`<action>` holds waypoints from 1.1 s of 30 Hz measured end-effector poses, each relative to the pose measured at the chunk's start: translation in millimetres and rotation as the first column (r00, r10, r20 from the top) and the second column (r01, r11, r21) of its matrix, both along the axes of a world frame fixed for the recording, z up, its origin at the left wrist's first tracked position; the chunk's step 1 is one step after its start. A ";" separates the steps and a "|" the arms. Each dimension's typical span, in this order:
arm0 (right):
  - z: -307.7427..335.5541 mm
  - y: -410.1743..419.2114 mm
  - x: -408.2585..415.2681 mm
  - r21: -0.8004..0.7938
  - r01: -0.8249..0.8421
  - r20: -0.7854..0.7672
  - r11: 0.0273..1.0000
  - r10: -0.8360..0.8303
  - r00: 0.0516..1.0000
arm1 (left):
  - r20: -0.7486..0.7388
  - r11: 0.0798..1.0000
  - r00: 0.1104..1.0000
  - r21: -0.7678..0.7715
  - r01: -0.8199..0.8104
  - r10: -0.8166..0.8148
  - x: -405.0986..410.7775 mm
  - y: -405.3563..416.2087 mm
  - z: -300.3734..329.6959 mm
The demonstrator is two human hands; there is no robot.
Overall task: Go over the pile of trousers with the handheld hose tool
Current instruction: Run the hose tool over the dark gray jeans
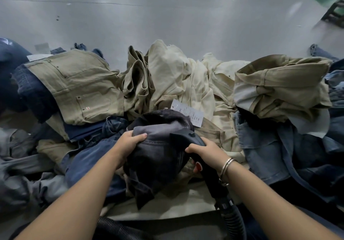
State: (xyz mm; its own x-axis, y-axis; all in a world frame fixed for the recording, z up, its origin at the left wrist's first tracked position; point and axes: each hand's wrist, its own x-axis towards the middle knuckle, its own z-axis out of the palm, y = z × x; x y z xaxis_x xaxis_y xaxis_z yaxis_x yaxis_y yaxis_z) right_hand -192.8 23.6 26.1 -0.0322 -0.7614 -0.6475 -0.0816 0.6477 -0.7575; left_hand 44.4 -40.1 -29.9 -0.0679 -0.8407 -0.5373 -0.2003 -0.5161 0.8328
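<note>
Black plastic, the hose tool [188,137] lies nose-down against the dark trousers [158,146] at the near middle of the pile [186,83]. The pass over this pair looks underway; next the nozzle likely needs drawing along cloth held taut. The right hand [206,151] is wrapped round the tool's handle. Left of the tool, the left hand [128,143] grips the trousers, fingers curled.

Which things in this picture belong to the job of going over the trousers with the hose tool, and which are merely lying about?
Part of the job:
- hose tool, held by the right hand
- dark grey trousers, gripped by the left hand
- pile of trousers

Lying about:
- paper tag on the pile
- grey floor
- dark frame, far right
</note>
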 end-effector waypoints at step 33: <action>-2.6 -43.4 -24.6 0.006 0.321 -0.061 0.947 -0.320 0.946 | 0.156 0.992 0.980 0.029 0.124 -0.127 11.0 22.1 5.5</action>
